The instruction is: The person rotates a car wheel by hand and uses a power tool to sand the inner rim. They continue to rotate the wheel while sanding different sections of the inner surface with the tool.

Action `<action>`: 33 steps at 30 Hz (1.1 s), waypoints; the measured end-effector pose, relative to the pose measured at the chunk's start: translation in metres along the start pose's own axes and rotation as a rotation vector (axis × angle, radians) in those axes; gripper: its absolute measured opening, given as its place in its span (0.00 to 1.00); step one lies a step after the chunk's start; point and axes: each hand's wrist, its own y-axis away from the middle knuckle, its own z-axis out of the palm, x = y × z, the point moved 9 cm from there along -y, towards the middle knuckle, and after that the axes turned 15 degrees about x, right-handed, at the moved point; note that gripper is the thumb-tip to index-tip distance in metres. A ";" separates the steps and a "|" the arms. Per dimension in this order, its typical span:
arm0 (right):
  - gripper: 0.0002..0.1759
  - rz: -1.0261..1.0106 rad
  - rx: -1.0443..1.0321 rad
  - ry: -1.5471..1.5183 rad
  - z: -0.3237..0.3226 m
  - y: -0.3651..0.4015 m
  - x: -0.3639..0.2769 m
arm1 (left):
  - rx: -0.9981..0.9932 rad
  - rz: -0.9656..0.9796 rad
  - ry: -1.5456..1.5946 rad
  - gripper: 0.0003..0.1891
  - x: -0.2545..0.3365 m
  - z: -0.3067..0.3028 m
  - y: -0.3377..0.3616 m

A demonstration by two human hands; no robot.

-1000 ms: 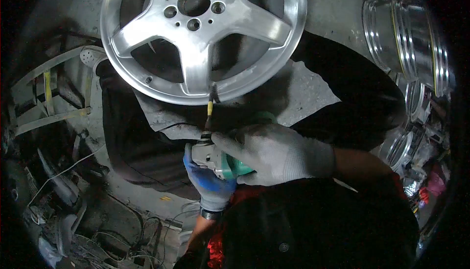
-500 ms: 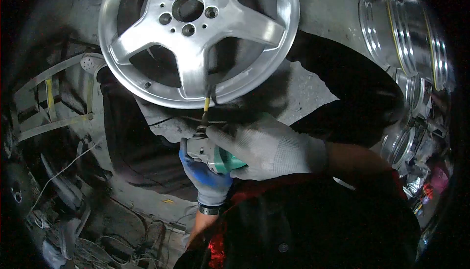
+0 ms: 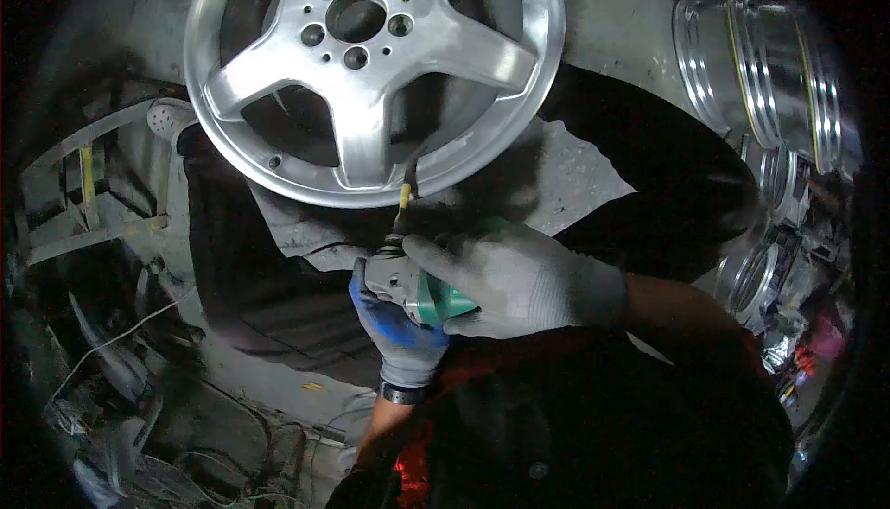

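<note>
My gloved left hand (image 3: 394,328) cups the grey head of a green power grinder (image 3: 394,283) from the left and below. Over the grinder's green body lies my gloved right hand (image 3: 519,282), its fingers wrapped around it. A thin shaft with a yellow band (image 3: 405,196) points up from the grinder. Its dark, blurred tip is at the lower rim of a silver alloy wheel (image 3: 363,143), just right of the bottom spoke. The wheel lies face up beyond my hands, with wide spokes and a round centre hole.
Polished rims (image 3: 765,73) are stacked at the right, above shiny clutter (image 3: 788,342). A metal frame (image 3: 88,175) stands at the left. Cables and dark parts lie at the lower left. My bent legs (image 3: 663,166) flank the concrete floor in front of the wheel.
Both hands and the grinder have shifted slightly right. The shaft's tip has moved right along the wheel's lower rim, away from the bottom spoke. The grip looks the same.
</note>
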 end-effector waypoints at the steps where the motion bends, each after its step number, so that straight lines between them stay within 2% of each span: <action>1: 0.50 0.022 -0.037 -0.005 0.001 -0.001 0.000 | -0.011 -0.202 0.263 0.23 -0.003 0.003 -0.002; 2: 0.50 0.015 -0.038 -0.004 0.005 -0.002 0.000 | -0.023 -0.399 0.526 0.23 -0.009 0.007 -0.003; 3: 0.46 -0.027 0.074 -0.019 0.003 -0.004 -0.003 | -0.019 -0.395 0.526 0.23 -0.010 0.003 -0.007; 4: 0.43 -0.068 0.184 -0.035 -0.003 -0.005 -0.006 | -0.030 -0.524 0.731 0.23 -0.017 0.004 -0.008; 5: 0.43 -0.071 0.185 -0.038 -0.003 -0.005 -0.007 | -0.043 -0.654 0.936 0.23 -0.020 0.008 -0.007; 6: 0.44 -0.096 0.232 -0.027 -0.007 -0.005 -0.010 | -0.043 -0.652 0.935 0.23 -0.016 0.009 -0.008; 8: 0.45 -0.127 0.284 -0.012 -0.014 -0.004 -0.015 | -0.192 -0.586 1.055 0.24 0.009 0.021 -0.011; 10: 0.45 -0.016 0.155 0.002 -0.006 -0.005 -0.010 | -0.166 -0.610 1.032 0.24 0.004 0.019 -0.014; 15: 0.48 -0.052 0.218 -0.080 0.000 0.002 -0.005 | -0.116 -0.616 0.988 0.22 -0.005 0.018 -0.013; 17: 0.50 -0.063 0.226 -0.097 -0.003 0.003 -0.004 | 0.012 -0.745 0.950 0.24 -0.018 0.021 -0.007; 19: 0.49 -0.042 0.142 -0.066 -0.006 0.002 -0.002 | 0.020 -0.686 0.893 0.24 -0.024 0.020 -0.003; 21: 0.49 -0.082 0.170 -0.064 -0.008 0.005 0.001 | -0.014 -0.584 0.844 0.22 -0.021 0.023 -0.001; 22: 0.49 -0.126 0.199 -0.059 -0.012 0.004 -0.002 | -0.105 -0.586 0.987 0.22 -0.008 0.032 0.002; 23: 0.49 -0.117 0.190 -0.054 -0.014 0.005 -0.001 | -0.105 -0.597 0.994 0.22 -0.011 0.034 0.003; 25: 0.40 -0.039 0.099 -0.036 -0.020 0.002 -0.001 | -0.051 -0.475 0.841 0.21 -0.014 0.029 -0.002; 26: 0.40 -0.037 0.087 -0.032 -0.021 0.000 0.000 | -0.045 -0.481 0.850 0.21 -0.016 0.029 -0.003; 28: 0.41 -0.044 0.045 -0.060 -0.019 -0.005 0.001 | 0.124 -0.263 0.367 0.23 -0.018 0.009 -0.011; 29: 0.41 -0.047 0.031 -0.065 -0.017 -0.008 0.001 | 0.137 -0.272 0.366 0.23 -0.022 0.007 -0.012; 31: 0.44 -0.080 0.069 -0.049 -0.017 -0.010 -0.003 | 0.166 -0.114 0.190 0.23 -0.011 -0.003 -0.016; 32: 0.44 -0.076 0.059 -0.056 -0.014 -0.009 -0.004 | 0.170 -0.125 0.187 0.23 -0.009 -0.006 -0.018; 33: 0.45 -0.079 0.100 -0.015 -0.015 -0.008 -0.005 | 0.122 -0.480 0.618 0.23 -0.010 0.008 -0.016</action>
